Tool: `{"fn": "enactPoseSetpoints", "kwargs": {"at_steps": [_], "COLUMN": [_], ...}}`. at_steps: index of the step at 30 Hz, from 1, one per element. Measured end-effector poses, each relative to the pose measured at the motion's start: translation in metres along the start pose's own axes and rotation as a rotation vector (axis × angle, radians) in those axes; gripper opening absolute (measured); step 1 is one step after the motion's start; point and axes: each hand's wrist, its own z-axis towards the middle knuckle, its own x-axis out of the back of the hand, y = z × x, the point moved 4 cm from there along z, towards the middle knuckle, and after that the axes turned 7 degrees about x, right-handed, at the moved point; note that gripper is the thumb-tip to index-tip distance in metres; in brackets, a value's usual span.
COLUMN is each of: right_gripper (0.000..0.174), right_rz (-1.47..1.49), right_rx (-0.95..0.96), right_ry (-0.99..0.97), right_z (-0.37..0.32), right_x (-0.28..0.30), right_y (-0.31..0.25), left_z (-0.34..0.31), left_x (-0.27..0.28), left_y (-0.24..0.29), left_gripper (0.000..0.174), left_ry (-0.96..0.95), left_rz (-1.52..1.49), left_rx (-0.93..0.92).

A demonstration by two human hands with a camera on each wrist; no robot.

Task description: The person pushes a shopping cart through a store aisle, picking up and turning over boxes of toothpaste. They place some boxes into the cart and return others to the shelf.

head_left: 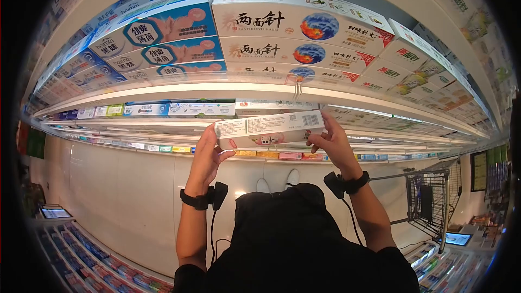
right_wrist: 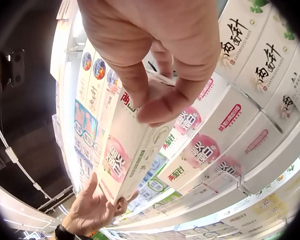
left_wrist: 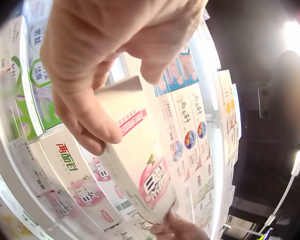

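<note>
A white toothpaste box (head_left: 271, 126) with printed text and a barcode on its upper side is held level in front of the shelves, one hand at each end. My left hand (head_left: 204, 154) grips its left end; in the left wrist view the thumb and fingers lie on opposite sides of the box (left_wrist: 135, 130). The right end is pinched by my right hand (head_left: 337, 144), with the thumb on the near side. A pink round print shows on the box's broad face (right_wrist: 117, 155) in the right wrist view.
Stacked white toothpaste boxes (head_left: 304, 24) and blue ones (head_left: 163, 35) fill the shelf just beyond the hands. The white shelf edge (head_left: 179, 93) runs across, with lower shelves beneath. A shopping cart (head_left: 429, 201) stands at the right. Cables hang from both wrist cameras.
</note>
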Motion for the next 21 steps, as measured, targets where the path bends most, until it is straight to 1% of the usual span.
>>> {"fn": "enactPoseSetpoints", "kwargs": {"at_steps": [1, 3, 4, 5, 6, 7, 9, 12, 15, 16, 18, 21], "right_gripper": [0.060, 0.051, 0.047, 0.044, 0.040, 0.033, 0.034, 0.041, 0.056, 0.062, 0.068, 0.075], "right_rz": [0.036, 0.112, 0.233, 0.354, 0.474, 0.503, 0.424, 0.379, 0.352, 0.341, 0.403, 0.421], "right_rx": [0.013, 0.040, -0.008, -0.059, -0.109, -0.016, 0.006, 0.060, 0.120, 0.139, 0.149, 0.156], "right_ry": [-0.030, -0.093, -0.064, -0.035, -0.004, -0.094, -0.091, -0.088, -0.082, -0.082, -0.042, -0.030], "right_z": [-0.004, -0.011, -0.012, -0.013, -0.014, -0.017, -0.018, -0.019, -0.020, -0.020, -0.021, -0.019], "right_x": [0.000, -0.001, 0.000, 0.000, 0.000, -0.001, 0.004, 0.004, 0.004, 0.004, 0.000, 0.002], "right_y": [-0.001, -0.002, 0.001, 0.004, 0.008, 0.005, 0.009, 0.009, 0.007, 0.005, -0.003, -0.007], "left_z": [-0.003, -0.013, -0.018, -0.019, -0.022, -0.025, -0.029, -0.034, -0.035, -0.034, -0.028, -0.019], "left_x": [0.001, -0.006, -0.008, -0.004, -0.005, -0.006, -0.006, -0.014, -0.016, -0.015, -0.007, 0.009], "left_y": [-0.003, 0.000, 0.001, -0.002, -0.002, -0.001, 0.001, 0.004, 0.003, 0.001, -0.007, -0.017], "left_gripper": [0.043, 0.040, 0.039, 0.037, 0.033, 0.029, 0.022, 0.035, 0.054, 0.056, 0.060, 0.063], "left_ry": [0.003, -0.004, -0.006, -0.076, -0.099, -0.122, -0.167, -0.103, -0.109, -0.125, -0.152, -0.142], "left_rz": [0.019, 0.074, 0.101, 0.051, 0.018, -0.014, -0.056, -0.019, -0.105, -0.131, -0.182, -0.152], "left_rx": [0.016, -0.054, -0.089, -0.147, -0.168, -0.189, -0.211, -0.284, -0.304, -0.272, -0.212, -0.124]}}
